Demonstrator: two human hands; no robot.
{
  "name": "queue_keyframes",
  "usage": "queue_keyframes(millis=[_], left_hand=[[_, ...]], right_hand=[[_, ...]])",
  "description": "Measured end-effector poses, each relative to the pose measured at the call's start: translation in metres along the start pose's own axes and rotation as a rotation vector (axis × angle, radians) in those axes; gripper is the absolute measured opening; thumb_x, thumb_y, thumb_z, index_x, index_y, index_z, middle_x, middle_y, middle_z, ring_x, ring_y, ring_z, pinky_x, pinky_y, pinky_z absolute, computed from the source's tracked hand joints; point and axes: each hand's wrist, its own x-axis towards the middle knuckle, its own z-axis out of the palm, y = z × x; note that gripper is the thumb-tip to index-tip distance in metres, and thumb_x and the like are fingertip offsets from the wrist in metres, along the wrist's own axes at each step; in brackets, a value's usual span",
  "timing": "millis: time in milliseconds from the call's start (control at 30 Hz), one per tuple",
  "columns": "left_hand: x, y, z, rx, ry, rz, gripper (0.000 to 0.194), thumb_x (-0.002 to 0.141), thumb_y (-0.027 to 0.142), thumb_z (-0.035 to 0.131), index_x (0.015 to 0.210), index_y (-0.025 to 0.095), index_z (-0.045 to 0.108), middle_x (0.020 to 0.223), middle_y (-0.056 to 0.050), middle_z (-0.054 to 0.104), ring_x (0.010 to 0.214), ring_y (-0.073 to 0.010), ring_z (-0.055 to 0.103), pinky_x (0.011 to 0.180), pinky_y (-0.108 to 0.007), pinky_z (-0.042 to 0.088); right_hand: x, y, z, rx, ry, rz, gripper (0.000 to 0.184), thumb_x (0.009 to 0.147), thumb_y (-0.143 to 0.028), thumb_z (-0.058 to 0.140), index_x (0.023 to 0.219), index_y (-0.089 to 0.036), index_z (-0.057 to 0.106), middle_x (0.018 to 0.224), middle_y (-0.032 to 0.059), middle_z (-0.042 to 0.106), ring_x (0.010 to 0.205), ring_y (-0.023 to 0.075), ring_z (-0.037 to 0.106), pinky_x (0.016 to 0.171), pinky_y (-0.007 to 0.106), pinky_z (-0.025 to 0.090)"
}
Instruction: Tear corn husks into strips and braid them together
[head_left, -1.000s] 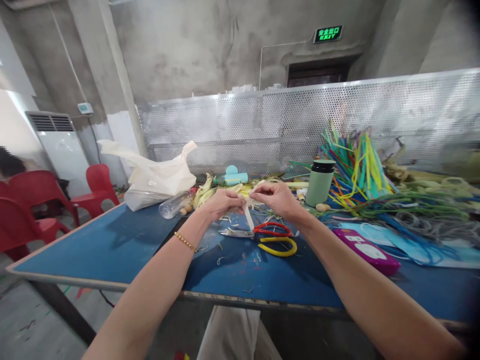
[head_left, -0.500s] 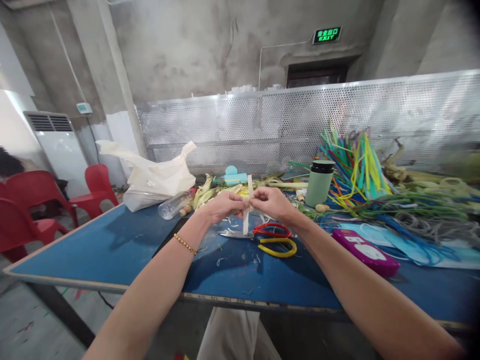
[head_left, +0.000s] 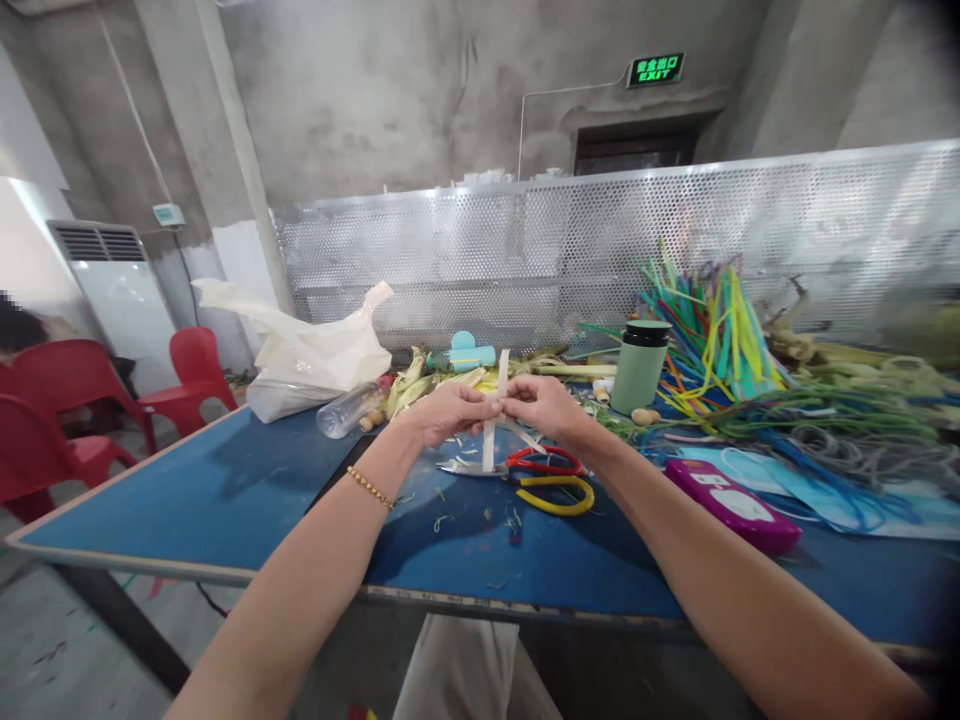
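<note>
Pale, flat strips [head_left: 489,446], perhaps corn husk, are pinched between both hands over the table. One stands nearly upright, poking above and below the fingers; another slants down to the right under my right hand. My left hand [head_left: 452,412], with a gold bead bracelet at the wrist, closes thumb and fingers on the strips from the left. From the right, my right hand [head_left: 546,405] pinches them, its fingertips meeting the left ones. Just below lie scissors [head_left: 551,493] with one red and one yellow handle, blades pointing left. The crossing point is hidden by the fingers.
On the blue table [head_left: 180,510] a white plastic bag [head_left: 322,350] and a clear bottle [head_left: 351,410] stand left. Right are a green canister [head_left: 640,370], a purple box [head_left: 731,505] and bundles of coloured strips [head_left: 720,340]. Husks and scraps lie behind the hands.
The hands have drawn together until their fingertips meet. A strip has come up above the fingers, and another end now slants out below my right hand. The scissors have not moved.
</note>
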Motion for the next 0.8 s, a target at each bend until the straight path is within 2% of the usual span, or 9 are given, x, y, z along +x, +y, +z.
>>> queue_keyframes(millis=[133,267,400,500,633,800], left_hand=[[0.001,0.001,0.001,0.046,0.053,0.002,0.025,0.062,0.027,0.080,0.064,0.009,0.064,0.056,0.002,0.052,0.051,-0.0052,0.045,0.051,-0.023,0.030],[0.000,0.004,0.002,0.062,0.099,-0.012,0.019,0.062,0.021,0.078,0.061,0.009,0.063,0.056,0.001,0.053,0.050,-0.0050,0.044,0.051,-0.023,0.031],[-0.001,0.005,0.000,0.097,0.123,-0.014,0.018,0.062,0.020,0.077,0.060,0.010,0.062,0.056,0.001,0.052,0.049,-0.0050,0.043,0.049,-0.023,0.030],[-0.001,0.005,-0.003,0.157,0.117,0.013,0.022,0.062,0.022,0.077,0.055,0.011,0.058,0.053,0.003,0.049,0.048,-0.0050,0.043,0.048,-0.022,0.028],[-0.002,0.003,-0.004,0.223,0.098,0.034,0.026,0.062,0.025,0.077,0.053,0.012,0.056,0.051,0.004,0.045,0.047,-0.0050,0.041,0.047,-0.022,0.027],[-0.002,0.002,-0.004,0.273,0.075,0.017,0.023,0.061,0.025,0.076,0.055,0.012,0.058,0.051,0.003,0.048,0.048,-0.0059,0.043,0.048,-0.022,0.031]], right_hand=[[-0.001,-0.003,-0.001,-0.010,-0.010,0.011,0.021,0.069,-0.035,0.064,0.067,-0.015,0.061,0.062,0.0010,0.059,0.057,0.0116,0.050,0.055,0.025,0.038],[-0.004,-0.008,-0.015,-0.049,-0.061,0.030,0.028,0.078,-0.041,0.059,0.074,-0.014,0.065,0.059,0.0011,0.057,0.055,0.0119,0.050,0.055,0.026,0.038],[-0.006,-0.010,-0.035,-0.127,-0.227,0.051,0.022,0.074,-0.037,0.064,0.075,-0.015,0.069,0.065,0.0026,0.061,0.058,0.0118,0.051,0.055,0.026,0.037],[-0.006,-0.009,-0.042,-0.152,-0.284,0.049,0.021,0.073,-0.036,0.064,0.075,-0.016,0.070,0.069,0.0022,0.063,0.060,0.0116,0.051,0.056,0.025,0.037],[-0.006,-0.010,-0.039,-0.172,-0.316,0.034,0.020,0.071,-0.036,0.066,0.072,-0.016,0.067,0.066,0.0007,0.060,0.059,0.0114,0.048,0.055,0.025,0.036],[-0.005,-0.008,-0.031,-0.203,-0.258,-0.020,0.012,0.068,-0.026,0.062,0.069,-0.015,0.064,0.064,0.0005,0.060,0.058,0.0115,0.049,0.055,0.024,0.037]])
